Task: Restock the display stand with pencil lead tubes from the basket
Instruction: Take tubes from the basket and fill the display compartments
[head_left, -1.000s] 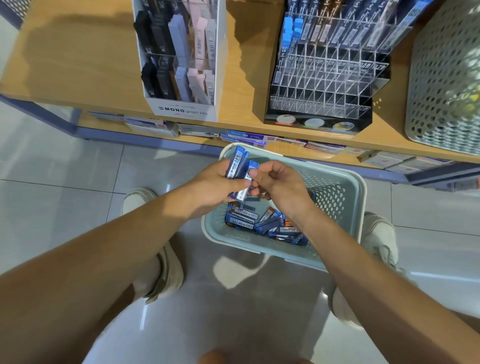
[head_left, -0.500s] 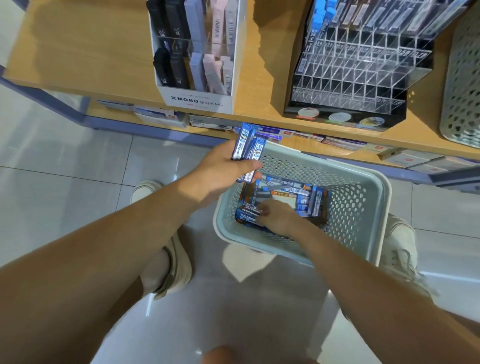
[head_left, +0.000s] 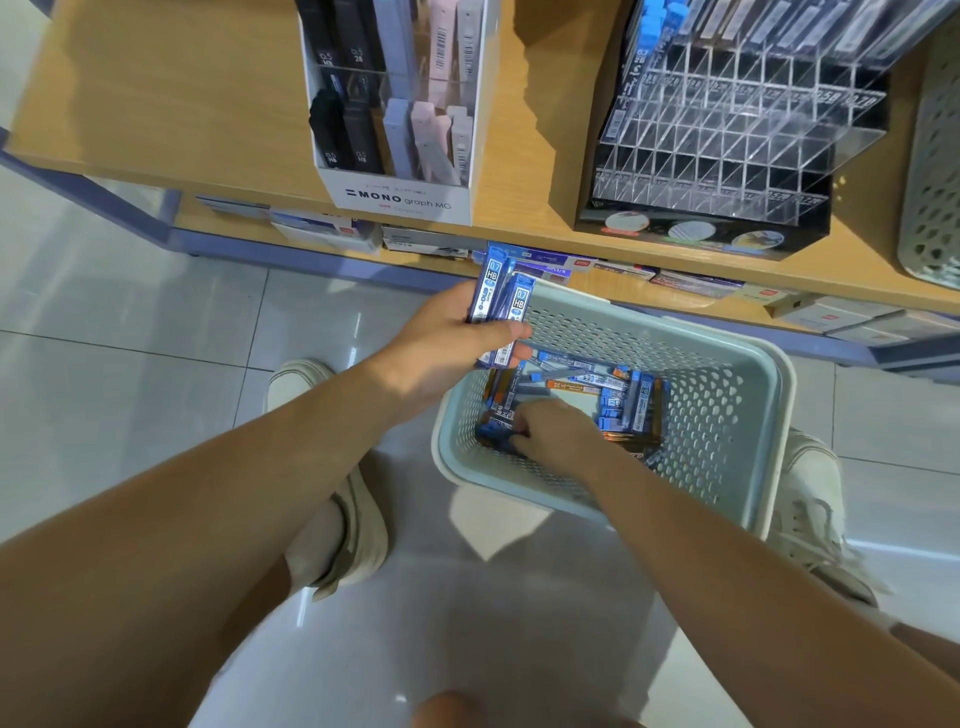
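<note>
Glossy tiled floor (head_left: 156, 364) under a wooden shelf (head_left: 156, 104); the clear display stand (head_left: 727, 156) sits at one o'clock. In the centre basket (head_left: 727, 343) the right hand (head_left: 556, 436) curls onto loose lead tubes (head_left: 623, 400), grasp unclear. At its eleven o'clock the left hand (head_left: 441, 348) clasps blue tubes (head_left: 498, 291).

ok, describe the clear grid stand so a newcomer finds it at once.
On the wooden shelf behind the basket, look right of the white cardboard box. The stand is clear plastic on a black base, and alone is split into many small cells.
</note>
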